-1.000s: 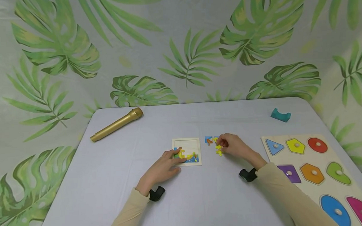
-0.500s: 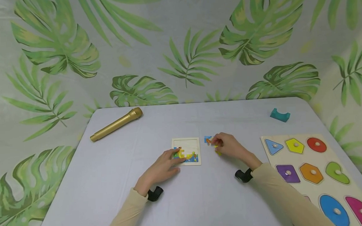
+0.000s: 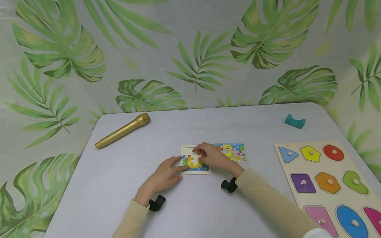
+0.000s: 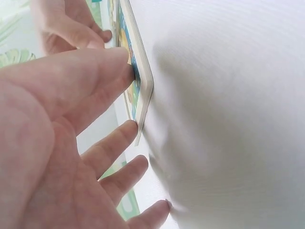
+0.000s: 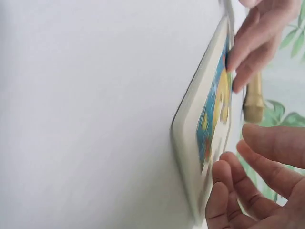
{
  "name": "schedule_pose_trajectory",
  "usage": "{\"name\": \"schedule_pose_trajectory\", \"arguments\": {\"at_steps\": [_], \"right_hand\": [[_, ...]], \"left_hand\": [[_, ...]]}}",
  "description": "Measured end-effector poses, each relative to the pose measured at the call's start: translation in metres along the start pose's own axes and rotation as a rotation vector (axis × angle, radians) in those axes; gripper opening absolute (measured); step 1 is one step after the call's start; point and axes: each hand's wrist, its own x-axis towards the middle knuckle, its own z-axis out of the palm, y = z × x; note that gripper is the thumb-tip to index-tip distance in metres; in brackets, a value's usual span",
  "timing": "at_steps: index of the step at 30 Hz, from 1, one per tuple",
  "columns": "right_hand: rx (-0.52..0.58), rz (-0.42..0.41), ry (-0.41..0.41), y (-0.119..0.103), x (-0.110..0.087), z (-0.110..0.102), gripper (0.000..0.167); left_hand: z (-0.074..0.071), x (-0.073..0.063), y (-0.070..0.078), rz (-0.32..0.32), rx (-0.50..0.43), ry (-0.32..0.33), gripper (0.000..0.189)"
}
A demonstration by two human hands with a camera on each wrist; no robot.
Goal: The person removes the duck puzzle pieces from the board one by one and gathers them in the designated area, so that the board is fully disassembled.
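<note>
A small square wooden puzzle frame (image 3: 196,172) lies mid-table, its lower part filled with blue, green and yellow puzzle pieces (image 3: 206,167). My left hand (image 3: 163,175) rests at its left side, fingers extended, fingertips on its lower left edge and pieces. Above the frame's upper right hovers my right hand (image 3: 212,156), fingers bent, thumb and index fingertips close together. In the right wrist view those fingertips (image 5: 250,133) stand over the frame; I cannot tell whether a piece is between them. To the right lie several loose puzzle pieces (image 3: 240,154), partly hidden by the right hand.
A gold microphone (image 3: 123,131) lies at the back left. At the back right sits a teal curved block (image 3: 295,121). A large wooden shape board (image 3: 289,198) with knobbed coloured shapes covers the right side, partly under the right sleeve (image 3: 269,200).
My right hand has moved left from the loose pieces to above the frame, uncovering more of those pieces. My left hand has slid slightly left along the frame.
</note>
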Motion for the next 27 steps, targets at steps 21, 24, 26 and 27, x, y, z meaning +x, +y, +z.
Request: {"name": "schedule_pose_trajectory", "arguments": {"at_steps": [21,24,26,27], "right_hand": [[-0.014,0.065,0.057,-0.018,0.013,0.021,0.021],[-0.027,0.058,0.076,-0.018,0.015,0.023,0.019],[-0.033,0.057,0.082,-0.019,0.017,0.023,0.017],[-0.034,0.055,0.085,-0.019,0.018,0.024,0.015]], "left_hand": [[0.0,-0.002,0.0,0.012,-0.078,0.01,0.036],[0.0,-0.002,0.0,0.007,-0.078,0.011,0.036],[0.0,-0.002,0.0,0.001,-0.082,0.007,0.036],[0.0,-0.002,0.0,-0.002,-0.086,0.005,0.036]]}}
